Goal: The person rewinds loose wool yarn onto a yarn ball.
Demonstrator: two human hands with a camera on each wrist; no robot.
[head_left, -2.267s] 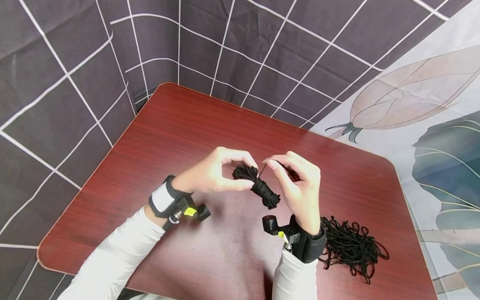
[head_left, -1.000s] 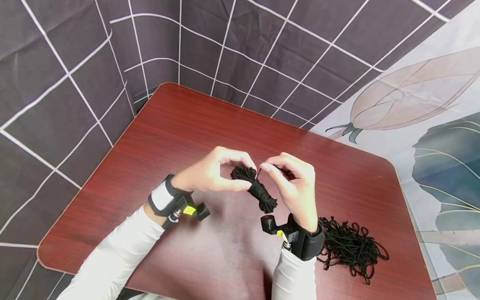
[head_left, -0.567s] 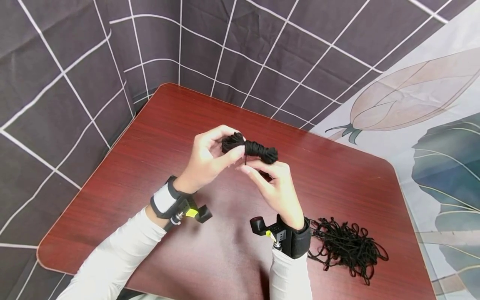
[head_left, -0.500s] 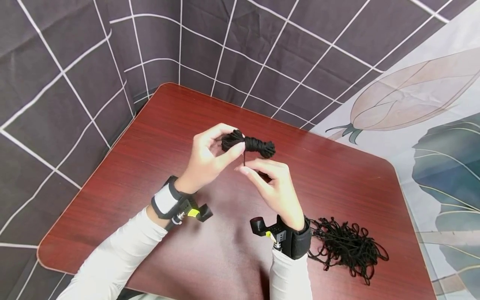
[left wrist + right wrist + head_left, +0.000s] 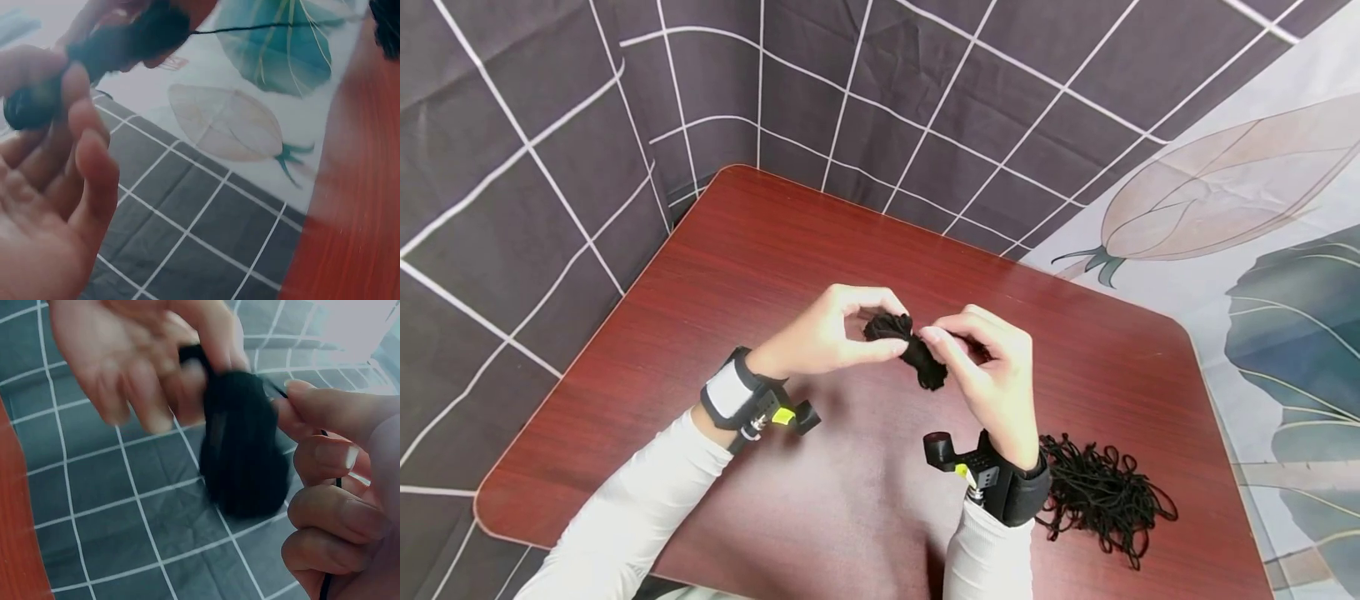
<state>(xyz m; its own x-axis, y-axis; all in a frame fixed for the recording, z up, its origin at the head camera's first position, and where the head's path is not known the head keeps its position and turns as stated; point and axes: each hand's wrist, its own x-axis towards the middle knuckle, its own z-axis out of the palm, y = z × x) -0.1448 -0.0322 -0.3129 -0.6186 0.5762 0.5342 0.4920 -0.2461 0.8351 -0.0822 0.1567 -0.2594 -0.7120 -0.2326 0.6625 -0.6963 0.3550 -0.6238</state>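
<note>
A bundle of black cord [image 5: 929, 368], bound tightly round its middle with looped ends, is held above the table. My left hand [image 5: 831, 333] grips one end of it between thumb and fingers. Close by on the right, my right hand [image 5: 1000, 362] pinches the working strand between thumb and forefinger. In the right wrist view the strand [image 5: 339, 481] passes down through the curled fingers, and the bundle is blurred by motion. The left wrist view shows a taut length of cord [image 5: 262, 27] stretching away to the right.
A loose, tangled pile of black cord [image 5: 1101, 496] lies at the right of the reddish-brown table [image 5: 760, 242], beside the right forearm. Dark gridded cloth [image 5: 820, 75] hangs behind and to the left; a leaf-print cloth [image 5: 1210, 192] hangs on the right.
Half a second ago the bundle was higher and nearly level, with the strand drawn below it. Now it tilts down to the right, and my right hand has swung rightward to its near side.
</note>
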